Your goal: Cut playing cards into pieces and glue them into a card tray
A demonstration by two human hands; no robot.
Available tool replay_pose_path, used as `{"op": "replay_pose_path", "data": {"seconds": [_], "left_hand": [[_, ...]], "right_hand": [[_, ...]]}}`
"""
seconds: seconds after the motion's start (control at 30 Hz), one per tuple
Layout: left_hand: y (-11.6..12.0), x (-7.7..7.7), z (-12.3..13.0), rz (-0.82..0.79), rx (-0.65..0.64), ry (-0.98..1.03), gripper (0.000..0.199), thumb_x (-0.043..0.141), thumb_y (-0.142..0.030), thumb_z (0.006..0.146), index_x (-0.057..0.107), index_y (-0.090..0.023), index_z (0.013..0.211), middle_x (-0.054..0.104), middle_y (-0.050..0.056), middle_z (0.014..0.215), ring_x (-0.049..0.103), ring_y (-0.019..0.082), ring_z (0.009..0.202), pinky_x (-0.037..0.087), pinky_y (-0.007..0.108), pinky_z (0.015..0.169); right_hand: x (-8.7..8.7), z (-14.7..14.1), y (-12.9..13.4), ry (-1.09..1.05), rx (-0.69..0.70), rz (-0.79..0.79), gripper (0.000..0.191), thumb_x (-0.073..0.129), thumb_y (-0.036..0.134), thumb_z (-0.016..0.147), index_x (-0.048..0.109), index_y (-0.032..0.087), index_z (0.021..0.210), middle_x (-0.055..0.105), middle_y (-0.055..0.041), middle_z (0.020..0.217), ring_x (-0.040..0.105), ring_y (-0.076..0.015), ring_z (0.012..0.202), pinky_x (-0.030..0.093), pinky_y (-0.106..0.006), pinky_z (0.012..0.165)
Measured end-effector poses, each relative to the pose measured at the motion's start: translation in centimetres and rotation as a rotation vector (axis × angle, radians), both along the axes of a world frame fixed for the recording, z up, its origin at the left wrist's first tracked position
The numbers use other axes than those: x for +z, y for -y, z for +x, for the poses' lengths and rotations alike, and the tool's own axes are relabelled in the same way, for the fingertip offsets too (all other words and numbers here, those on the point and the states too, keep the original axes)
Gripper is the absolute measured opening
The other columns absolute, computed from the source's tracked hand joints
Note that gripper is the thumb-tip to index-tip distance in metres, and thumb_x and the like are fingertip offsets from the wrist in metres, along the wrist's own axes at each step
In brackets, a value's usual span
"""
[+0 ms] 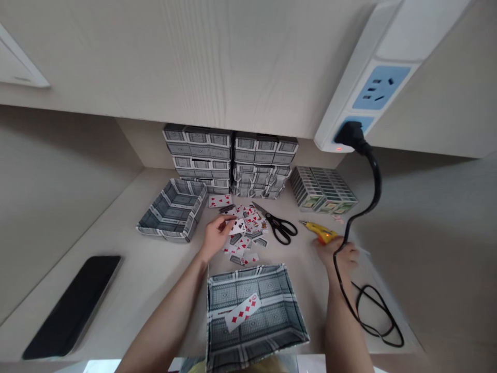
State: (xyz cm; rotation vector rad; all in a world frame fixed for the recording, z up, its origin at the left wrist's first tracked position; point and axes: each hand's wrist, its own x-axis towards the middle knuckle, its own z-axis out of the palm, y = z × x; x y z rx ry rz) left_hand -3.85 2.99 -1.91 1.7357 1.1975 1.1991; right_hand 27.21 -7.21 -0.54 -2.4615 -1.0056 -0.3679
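Note:
My left hand pinches a playing card at the edge of a pile of cut card pieces. At the right, my right hand is closed round the handle of a yellow hot glue gun, its nozzle pointing left and an orange light glowing on it. Between my forearms, at the near edge, stands an open box made of playing cards. A cut six of diamonds card lies inside it. Black-handled scissors rest open between the pile and the glue gun.
Another open card box is at the left, with a black phone nearer me. Stacked card boxes and packs of cards line the back. A black cord hangs from the power strip across my right arm.

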Motion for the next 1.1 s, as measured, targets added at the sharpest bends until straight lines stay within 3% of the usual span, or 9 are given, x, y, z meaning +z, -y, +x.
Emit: {"op": "replay_pose_path", "data": {"seconds": [0.03, 0.07, 0.17, 0.27, 0.47, 0.57, 0.67, 0.8, 1.1], "left_hand": [[0.0, 0.0, 0.0, 0.002, 0.009, -0.007, 0.025, 0.054, -0.033, 0.076, 0.064, -0.017, 0.092, 0.067, 0.004, 0.085, 0.059, 0.013, 0.068, 0.046, 0.022, 0.058], [0.0, 0.0, -0.1, 0.005, 0.018, -0.017, 0.025, 0.054, -0.034, 0.077, 0.064, -0.017, 0.092, 0.067, 0.004, 0.084, 0.059, 0.012, 0.066, 0.046, 0.022, 0.057], [0.0, 0.1, 0.0, 0.025, 0.038, -0.055, 0.025, 0.053, -0.034, 0.077, 0.064, -0.018, 0.091, 0.067, 0.003, 0.081, 0.057, 0.011, 0.062, 0.044, 0.021, 0.055], [0.2, 0.3, 0.0, 0.052, 0.037, -0.089, 0.023, 0.053, -0.033, 0.077, 0.065, -0.019, 0.090, 0.066, 0.002, 0.080, 0.056, 0.010, 0.061, 0.044, 0.021, 0.054], [0.3, 0.5, 0.0, 0.095, 0.041, -0.144, 0.021, 0.053, -0.032, 0.078, 0.065, -0.019, 0.089, 0.065, 0.001, 0.074, 0.054, 0.010, 0.058, 0.043, 0.021, 0.055], [0.3, 0.5, 0.0, 0.106, 0.028, -0.161, 0.021, 0.052, -0.032, 0.078, 0.064, -0.018, 0.089, 0.064, 0.002, 0.075, 0.053, 0.010, 0.059, 0.043, 0.021, 0.056], [0.2, 0.6, 0.0, 0.111, 0.020, -0.182, 0.022, 0.051, -0.033, 0.079, 0.064, -0.019, 0.088, 0.064, 0.002, 0.077, 0.054, 0.011, 0.060, 0.043, 0.022, 0.057], [0.3, 0.7, 0.0, 0.115, 0.006, -0.217, 0.023, 0.050, -0.034, 0.079, 0.064, -0.019, 0.090, 0.064, 0.002, 0.078, 0.054, 0.011, 0.061, 0.043, 0.022, 0.058], [0.3, 0.4, -0.1, 0.120, 0.006, -0.249, 0.022, 0.050, -0.033, 0.080, 0.064, -0.019, 0.089, 0.063, 0.002, 0.077, 0.053, 0.011, 0.062, 0.043, 0.021, 0.058]], "right_hand": [[0.4, -0.4, -0.4, 0.022, -0.075, 0.000, 0.051, 0.056, 0.044, 0.063, 0.054, 0.010, 0.101, 0.051, -0.0292, 0.095, 0.047, -0.0447, 0.090, 0.037, -0.051, 0.060], [0.9, -1.0, -0.8, 0.027, -0.043, 0.017, 0.051, 0.055, 0.042, 0.064, 0.053, 0.008, 0.102, 0.052, -0.0275, 0.096, 0.048, -0.0421, 0.091, 0.039, -0.050, 0.064], [1.7, -3.0, -2.4, -0.097, 0.418, 0.016, 0.029, 0.050, 0.034, 0.072, 0.057, 0.013, 0.090, 0.059, -0.0148, 0.086, 0.056, -0.0260, 0.081, 0.042, -0.037, 0.072], [1.5, -5.5, -3.9, -0.136, 0.602, -0.112, 0.029, 0.054, 0.033, 0.072, 0.059, 0.018, 0.096, 0.062, -0.0110, 0.090, 0.058, -0.0217, 0.075, 0.041, -0.030, 0.065], [1.0, -7.0, -5.1, -0.041, 0.605, -0.279, 0.026, 0.058, 0.037, 0.068, 0.065, 0.017, 0.083, 0.064, -0.0103, 0.081, 0.060, -0.0204, 0.069, 0.039, -0.026, 0.059], [1.1, -6.7, -4.4, -0.082, 0.580, -0.209, 0.028, 0.057, 0.039, 0.067, 0.066, 0.016, 0.081, 0.065, -0.0093, 0.080, 0.061, -0.0204, 0.070, 0.041, -0.026, 0.060], [0.7, -6.2, -3.2, -0.150, 0.464, -0.112, 0.032, 0.055, 0.042, 0.068, 0.066, 0.015, 0.080, 0.066, -0.0087, 0.075, 0.061, -0.0203, 0.067, 0.042, -0.027, 0.058], [-0.2, -5.1, -2.3, -0.179, 0.356, -0.115, 0.034, 0.054, 0.044, 0.068, 0.066, 0.013, 0.077, 0.066, -0.0102, 0.070, 0.061, -0.0219, 0.065, 0.042, -0.028, 0.056], [-1.2, -3.7, -4.0, -0.115, 0.298, -0.144, 0.038, 0.053, 0.044, 0.070, 0.064, 0.009, 0.081, 0.063, -0.0162, 0.082, 0.060, -0.0233, 0.070, 0.043, -0.030, 0.060]]}}
